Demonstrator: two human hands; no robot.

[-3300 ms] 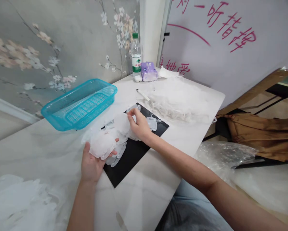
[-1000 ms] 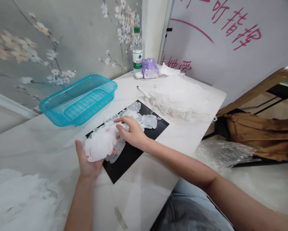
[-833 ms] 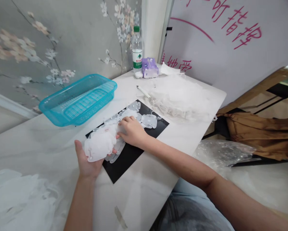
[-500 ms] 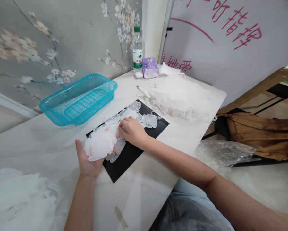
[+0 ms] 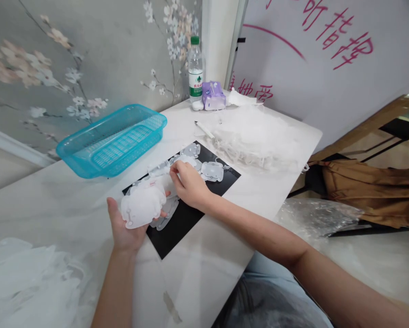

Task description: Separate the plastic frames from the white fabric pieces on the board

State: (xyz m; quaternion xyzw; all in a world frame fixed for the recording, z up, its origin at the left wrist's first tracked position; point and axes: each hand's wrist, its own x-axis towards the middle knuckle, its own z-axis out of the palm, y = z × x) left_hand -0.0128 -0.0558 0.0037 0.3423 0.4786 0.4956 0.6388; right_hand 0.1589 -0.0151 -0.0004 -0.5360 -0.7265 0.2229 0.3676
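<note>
Fingers [image 5: 176,169] of the right hand [image 5: 191,186] were curled and bunched close together, their tips resting on a thin clear strip at the edge of the white pad [image 5: 142,206]. Whether they pinched the strip was too small to tell. The left hand [image 5: 128,230] lay palm up under the pad and cupped it just above the table, with the thumb [image 5: 112,205] standing apart on the near side and the fingertips [image 5: 165,199] showing past the far edge. The two hands were close together, with the pad held between them, over the corner of a black mat [image 5: 177,232].

More clear plastic pieces [image 5: 212,171] lay on the mat, some beside the right hand and some partly under the pad. The mat sat on a pale marble-look table [image 5: 194,278]. A blue basket [image 5: 122,157] stood on the table to the left, well apart from the hands. Farther off lay a heap of white netting [image 5: 255,141], with a pen [image 5: 204,130] beside it. A water bottle [image 5: 195,75] and a purple tissue packet [image 5: 213,95] stood at the back by a flowered wall [image 5: 98,45]. Beyond the table's right edge, a brown cloth [image 5: 371,196] hung above some plastic wrap [image 5: 314,216].
</note>
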